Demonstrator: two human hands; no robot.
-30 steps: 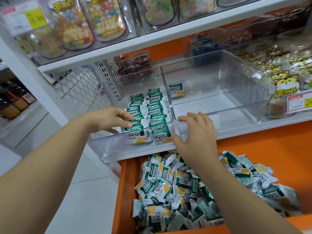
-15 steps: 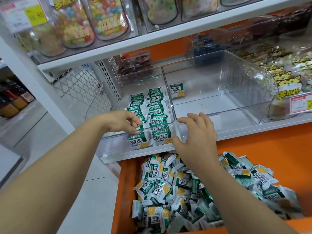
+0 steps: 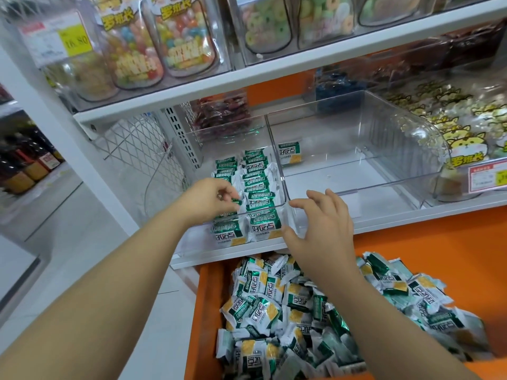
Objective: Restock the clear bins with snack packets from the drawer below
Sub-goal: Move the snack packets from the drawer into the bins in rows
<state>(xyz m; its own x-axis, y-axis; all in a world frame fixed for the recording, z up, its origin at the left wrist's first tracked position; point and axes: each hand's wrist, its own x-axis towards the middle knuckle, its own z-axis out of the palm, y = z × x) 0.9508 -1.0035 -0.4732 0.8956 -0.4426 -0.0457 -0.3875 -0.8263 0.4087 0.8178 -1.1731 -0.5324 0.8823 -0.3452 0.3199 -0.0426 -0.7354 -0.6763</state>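
**Those little foil packets look slippier than you'd think**

The snack packets (image 3: 274, 311) sit in a loose heap in the orange drawer (image 3: 439, 242). 2 neat rows (image 3: 258, 185) stand on edge in the left clear bin (image 3: 192, 160). The right clear bin (image 3: 384, 171) has just 1 lone packet (image 3: 289, 152) at the back.

The left hand (image 3: 211, 201) is inside the left bin, fingertips pinching a packet (image 3: 236, 202) in the left row. The right hand (image 3: 323, 223) is spread and loose at the front corner where the 2 bins meet, holding nothing.

My guess is these are light, crinkly and slick, probably with something crumbly inside. I'd take them by the flat faces in small bunches, not the crimped ends, and go easy on the squeeze.
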